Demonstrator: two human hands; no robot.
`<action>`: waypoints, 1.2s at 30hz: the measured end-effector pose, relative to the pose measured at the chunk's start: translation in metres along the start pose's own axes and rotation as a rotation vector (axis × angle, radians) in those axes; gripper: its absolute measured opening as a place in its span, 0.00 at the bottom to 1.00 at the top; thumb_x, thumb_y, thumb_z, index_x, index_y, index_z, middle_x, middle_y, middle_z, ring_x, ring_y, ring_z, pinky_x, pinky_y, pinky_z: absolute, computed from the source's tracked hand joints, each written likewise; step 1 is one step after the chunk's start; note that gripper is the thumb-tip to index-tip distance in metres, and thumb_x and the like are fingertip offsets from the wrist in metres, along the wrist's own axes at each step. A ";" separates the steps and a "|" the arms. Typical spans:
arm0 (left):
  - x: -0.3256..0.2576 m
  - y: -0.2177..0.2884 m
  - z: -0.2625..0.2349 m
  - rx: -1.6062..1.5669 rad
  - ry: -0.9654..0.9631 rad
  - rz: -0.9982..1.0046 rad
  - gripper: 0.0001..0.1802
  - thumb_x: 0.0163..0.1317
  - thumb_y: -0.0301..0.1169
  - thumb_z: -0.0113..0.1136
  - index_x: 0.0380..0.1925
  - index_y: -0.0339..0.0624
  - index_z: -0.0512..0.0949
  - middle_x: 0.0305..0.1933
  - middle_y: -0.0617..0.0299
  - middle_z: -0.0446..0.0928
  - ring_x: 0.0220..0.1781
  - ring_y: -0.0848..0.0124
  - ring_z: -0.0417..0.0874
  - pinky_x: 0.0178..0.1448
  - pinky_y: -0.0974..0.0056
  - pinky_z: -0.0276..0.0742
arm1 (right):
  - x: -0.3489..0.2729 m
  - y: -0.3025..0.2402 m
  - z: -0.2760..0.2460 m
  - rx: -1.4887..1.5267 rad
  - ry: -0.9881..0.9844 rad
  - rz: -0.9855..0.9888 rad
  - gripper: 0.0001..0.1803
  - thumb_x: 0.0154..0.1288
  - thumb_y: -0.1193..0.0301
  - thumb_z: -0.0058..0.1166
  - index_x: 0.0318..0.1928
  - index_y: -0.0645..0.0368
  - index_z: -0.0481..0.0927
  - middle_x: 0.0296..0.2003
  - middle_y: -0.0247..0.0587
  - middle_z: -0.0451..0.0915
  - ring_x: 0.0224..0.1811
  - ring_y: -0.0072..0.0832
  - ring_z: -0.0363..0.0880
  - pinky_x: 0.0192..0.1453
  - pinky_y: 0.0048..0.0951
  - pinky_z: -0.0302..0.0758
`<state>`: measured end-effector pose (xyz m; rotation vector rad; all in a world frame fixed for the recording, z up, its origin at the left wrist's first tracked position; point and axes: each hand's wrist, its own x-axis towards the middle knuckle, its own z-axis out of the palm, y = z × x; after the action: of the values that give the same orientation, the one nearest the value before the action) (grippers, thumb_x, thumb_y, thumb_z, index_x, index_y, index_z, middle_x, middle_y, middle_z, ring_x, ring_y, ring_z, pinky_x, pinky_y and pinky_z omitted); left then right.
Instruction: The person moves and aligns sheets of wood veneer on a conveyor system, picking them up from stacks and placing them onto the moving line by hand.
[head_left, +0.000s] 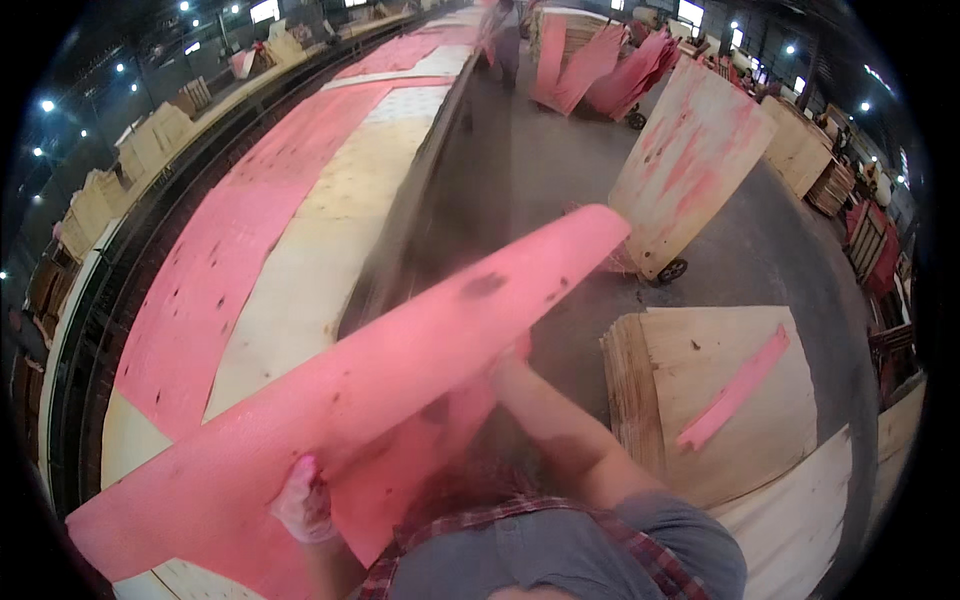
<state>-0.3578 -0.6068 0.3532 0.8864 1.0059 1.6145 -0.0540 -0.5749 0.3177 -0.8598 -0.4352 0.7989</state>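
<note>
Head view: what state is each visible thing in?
Pink sheet, curved, held up
Left hand, closed on the pink sheet
Right hand, partly hidden, grip unclear
Left-side pale sheets, lying flat
Sheet stack, piled in layers
Pink strip, lying on the stack
Streaked sheet, standing tilted
Overhead lights, lit

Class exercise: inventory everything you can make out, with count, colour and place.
Curled sheet: one, pink, across the foreground
Laid sheets: several, pink and pale, long row at left
Stack: one, tan, right
Strip: one, pink, atop the stack
Streaked sheet: one, pale and pink, beyond the stack
Far sheets: several, pink, upper right
Wheels: two visible, black, right
Other person: one, clothing unclear, top centre
Lights: many, white, overhead
Left hand: one, pale, pink-stained, gripping the curled sheet
Right hand: one, colour unclear, against the curled sheet
</note>
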 end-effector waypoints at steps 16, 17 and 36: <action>0.241 -0.262 0.536 0.434 -0.225 0.396 0.16 0.49 0.24 0.64 0.40 0.36 0.76 0.42 0.62 0.76 0.41 0.68 0.76 0.43 0.63 0.75 | 0.663 -0.093 -0.097 -0.035 -0.267 0.050 0.15 0.63 0.69 0.49 0.49 0.62 0.72 0.41 0.39 0.78 0.29 0.27 0.78 0.30 0.26 0.75; 0.263 -0.287 0.545 0.474 -0.237 0.381 0.15 0.50 0.24 0.64 0.40 0.36 0.76 0.42 0.62 0.76 0.41 0.68 0.76 0.43 0.62 0.76 | 0.699 -0.098 -0.092 -0.051 -0.292 0.069 0.15 0.63 0.69 0.49 0.49 0.62 0.72 0.41 0.39 0.78 0.29 0.27 0.78 0.30 0.27 0.75; 0.839 -0.549 0.909 -0.322 0.247 0.224 0.24 0.64 0.41 0.49 0.55 0.38 0.68 0.53 0.54 0.72 0.52 0.61 0.75 0.59 0.59 0.68 | 1.371 -0.012 -0.221 -0.623 -0.364 0.578 0.17 0.57 0.71 0.53 0.47 0.61 0.70 0.40 0.40 0.78 0.25 0.26 0.77 0.29 0.26 0.76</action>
<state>0.4625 0.4655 0.2624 0.6059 0.7985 2.0455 0.9643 0.3653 0.2359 -1.4612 -0.7979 1.3999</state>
